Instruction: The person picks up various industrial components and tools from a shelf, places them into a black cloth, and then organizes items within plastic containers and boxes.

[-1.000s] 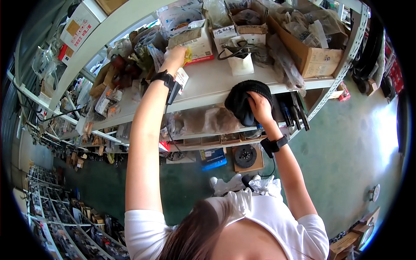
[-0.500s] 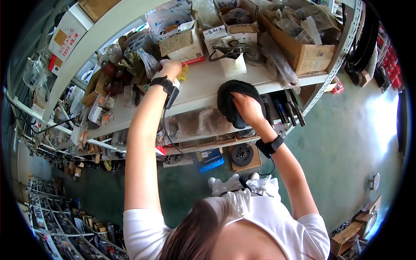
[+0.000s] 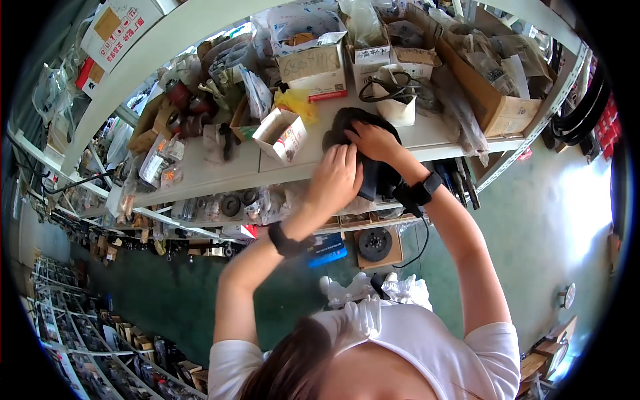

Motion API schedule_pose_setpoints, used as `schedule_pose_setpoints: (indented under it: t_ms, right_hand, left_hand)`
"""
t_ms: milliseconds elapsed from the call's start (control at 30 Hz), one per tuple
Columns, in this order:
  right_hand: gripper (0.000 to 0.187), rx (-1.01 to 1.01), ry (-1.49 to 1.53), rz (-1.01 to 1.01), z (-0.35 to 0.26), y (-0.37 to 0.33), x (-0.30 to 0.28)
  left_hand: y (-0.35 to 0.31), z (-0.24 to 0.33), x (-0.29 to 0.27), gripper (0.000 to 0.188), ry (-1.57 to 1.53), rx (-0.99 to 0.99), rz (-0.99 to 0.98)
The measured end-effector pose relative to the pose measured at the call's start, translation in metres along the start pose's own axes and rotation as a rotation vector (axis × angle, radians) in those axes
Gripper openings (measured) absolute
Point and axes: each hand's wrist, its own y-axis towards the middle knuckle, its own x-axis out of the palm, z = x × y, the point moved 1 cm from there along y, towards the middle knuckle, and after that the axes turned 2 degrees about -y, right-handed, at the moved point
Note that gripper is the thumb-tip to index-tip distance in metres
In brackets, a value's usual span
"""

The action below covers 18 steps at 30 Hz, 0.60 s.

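A thick black cloth (image 3: 341, 122) is bunched at the shelf's front edge and hangs partly over it. My right hand (image 3: 375, 141) grips it from above with bent fingers. My left hand (image 3: 335, 180) is at the cloth's left side, fingers curled and together against its edge; the hand's back hides most of the contact. Left of the cloth, a small open white box (image 3: 283, 135) stands on the shelf board. A crumpled yellow plastic bag (image 3: 297, 104) lies just behind that box.
Cardboard boxes of bagged parts (image 3: 507, 113) line the back of the shelf (image 3: 233, 175). A white carton (image 3: 395, 110) with a black cable loop stands right of the cloth. Red-brown cylindrical parts (image 3: 178, 95) lie left. A perforated metal upright (image 3: 533, 130) bounds the right side.
My left hand has left the small white box and come right and nearer to the black cloth. The cloth has shifted slightly left in view, with my right hand still on it.
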Motion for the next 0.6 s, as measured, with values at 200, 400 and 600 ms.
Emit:
schedule_pose_setpoints:
  t_ms: [200,400,600]
  right_hand:
    - [0.03,0.092,0.007,-0.024,0.007,0.035,0.007]
    - [0.034,0.261,0.274,-0.076,-0.019,0.028,-0.018]
    - [0.032,0.095,0.257,0.024,-0.037,0.008,-0.025]
  left_hand:
    - [0.011,-0.028,0.036,0.042,-0.061,-0.187,0.137]
    - [-0.003,-0.026,0.03,0.052,-0.085,-0.276,0.058]
    - [-0.029,-0.002,0.019,0.054,0.104,-0.22,0.092]
